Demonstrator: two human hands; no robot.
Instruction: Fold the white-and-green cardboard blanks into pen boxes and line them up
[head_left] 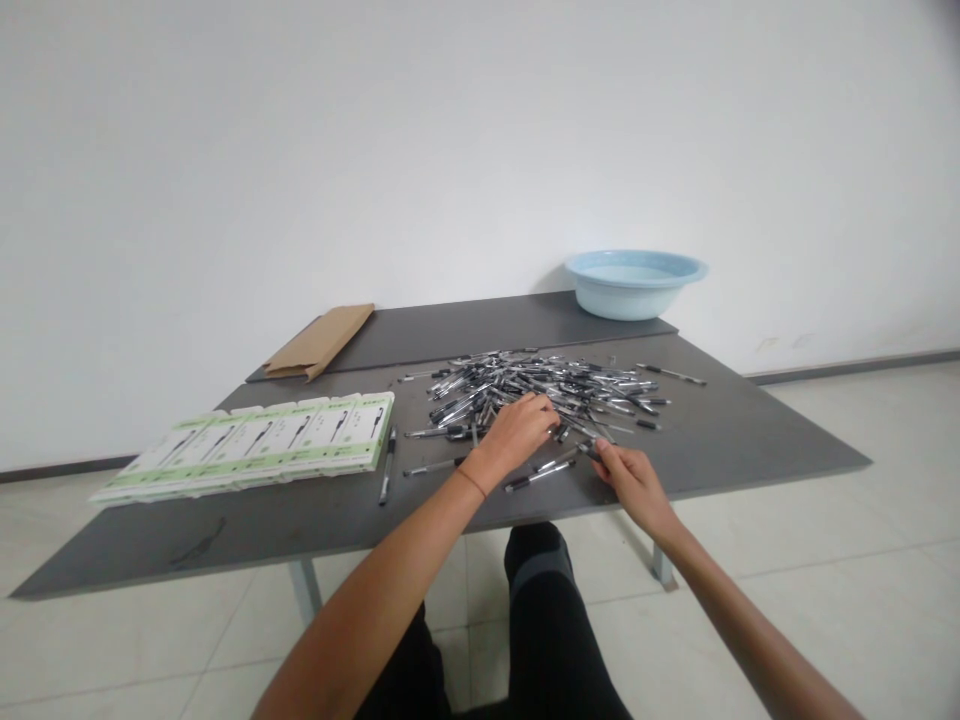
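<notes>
Loose heap of black-and-clear pens [525,385]

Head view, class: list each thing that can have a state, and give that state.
Left hand: fingers curled, over the pens
Right hand: seemingly pinching a pen
Pens: loosely heaped, some strewn apart
Green-and-white boxes: in a row
Brown paper packet: lying flat
Blue basin: upright, contents unclear

At the centre of the frame, the left hand [523,424] hides its own fingertips and the pens [480,385] beneath. Right of centre, the right hand [630,478] covers part of a pen [589,451]. The boxes' [259,437] small print, at left, is unreadable. Forearms [397,595] and legs [562,640] leave the bottom edge.
</notes>
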